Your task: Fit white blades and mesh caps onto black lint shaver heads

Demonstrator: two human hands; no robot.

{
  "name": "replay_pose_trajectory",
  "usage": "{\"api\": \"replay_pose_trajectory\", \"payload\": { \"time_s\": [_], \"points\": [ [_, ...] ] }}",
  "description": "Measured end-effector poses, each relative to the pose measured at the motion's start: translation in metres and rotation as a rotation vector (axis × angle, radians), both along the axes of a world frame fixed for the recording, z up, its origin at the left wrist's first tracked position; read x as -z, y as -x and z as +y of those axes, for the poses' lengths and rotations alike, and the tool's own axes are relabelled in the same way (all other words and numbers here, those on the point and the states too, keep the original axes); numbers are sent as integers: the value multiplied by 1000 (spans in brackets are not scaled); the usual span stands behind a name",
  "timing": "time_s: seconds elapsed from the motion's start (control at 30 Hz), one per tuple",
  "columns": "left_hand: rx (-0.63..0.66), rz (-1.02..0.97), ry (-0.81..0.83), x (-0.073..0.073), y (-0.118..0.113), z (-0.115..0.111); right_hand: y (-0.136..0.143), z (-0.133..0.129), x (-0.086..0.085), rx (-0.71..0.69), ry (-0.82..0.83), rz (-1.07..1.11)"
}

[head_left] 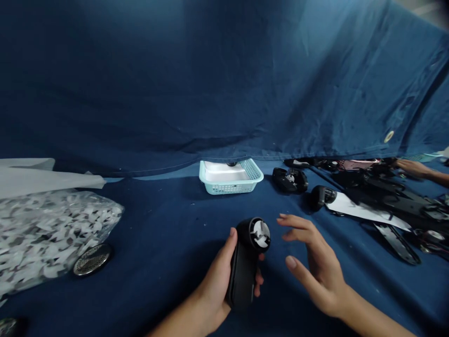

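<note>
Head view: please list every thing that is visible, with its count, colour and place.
shaver: one, black, white blades on top, centre front, in left hand
basket: one, pale green, centre back
mesh disc: one, silver, left
bag: one, clear, white pieces inside, far left
black parts: many, right
cloth: blue, over table and behind
other person's hand: one, far right
left hand: grips shaver
right hand: open, beside shaver, not touching

Dim bluish light all over, brightest at the upper right of the frame, dark shadow under the hanging blue cloth [224,84], soft shadow below the hands in the lower middle, edges bent and stretched, far right side a bit blurry
</note>
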State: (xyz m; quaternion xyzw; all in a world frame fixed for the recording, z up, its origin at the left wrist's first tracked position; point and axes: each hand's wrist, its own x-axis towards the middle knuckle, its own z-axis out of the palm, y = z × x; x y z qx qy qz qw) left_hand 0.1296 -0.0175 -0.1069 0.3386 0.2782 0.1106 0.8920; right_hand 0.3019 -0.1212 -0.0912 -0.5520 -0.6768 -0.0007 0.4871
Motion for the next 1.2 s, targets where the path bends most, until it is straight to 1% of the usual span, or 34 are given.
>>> {"api": "replay_pose_trajectory", "payload": {
  "time_s": [0.13,0.23,0.3,0.43,0.5,0.63,0.7,0.77,0.83,0.9,0.97,1.1,1.2],
  "points": [
    [4,0,2,1,0,0,2,2,2,-61,38,-12],
    [9,-8,-2,2,1,0,2,1,4,-53,60,41],
    [10,-6,13,2,1,1,2,-2,5,-25,10,122],
    [16,-1,32,2,1,2,2,-8,5,13,-175,286],
    [23,-7,20,2,1,2,2,-8,4,35,-161,246],
    [23,-16,-6,3,1,1,3,-2,0,79,-5,44],
    [16,-10,-3,3,1,1,3,0,0,78,36,34],
    [12,-6,18,2,0,2,3,-2,0,36,-7,91],
    [13,-1,39,2,1,2,4,-7,0,-22,-93,152],
    [21,1,34,2,1,2,4,-12,-1,-45,-153,150],
    [26,-1,9,2,1,2,5,-13,-2,-9,-113,71],
    [15,-2,-37,3,0,-1,3,-6,-2,121,73,-60],
    [11,14,-56,1,0,-1,0,1,-1,101,124,-95]
  ]
}}
